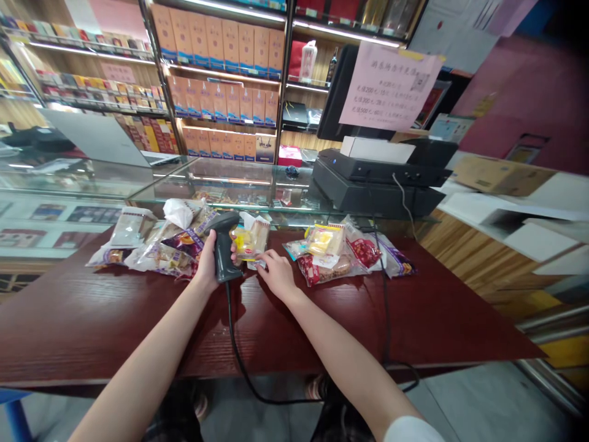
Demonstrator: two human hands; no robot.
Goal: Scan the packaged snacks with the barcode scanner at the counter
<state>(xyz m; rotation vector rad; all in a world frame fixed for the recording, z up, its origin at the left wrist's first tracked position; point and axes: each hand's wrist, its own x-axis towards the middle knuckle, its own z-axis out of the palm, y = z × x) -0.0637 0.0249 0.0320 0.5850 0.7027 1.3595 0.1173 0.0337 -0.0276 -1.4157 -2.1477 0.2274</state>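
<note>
Left pile: a heap of clear and purple-printed plastic snack packs is laid on the dark red wood-grain counter, left of the hands.

Left hand: closed around the scanner handle, fingers wrapped firmly, not spread.

Scanner: a black corded pistol-grip barcode scanner is held almost upright above the counter, its head tipped away from the person. A thin black cable is run down past the counter edge.

Middle pack: a clear-wrapped yellow cake pack is propped at a tilt between the hands, just beside the scanner.

Right hand: curved and palm down, with fingertips placed at the pack's lower edge. Whether it is pinched cannot be told.

Right pile: clear, red and purple pastry packs are laid on the counter, right of the hand.

Behind: a glass display case, a black printer.

Handling: the wrapped grip is judged steady; the slack cable is judged snag-free.
</note>
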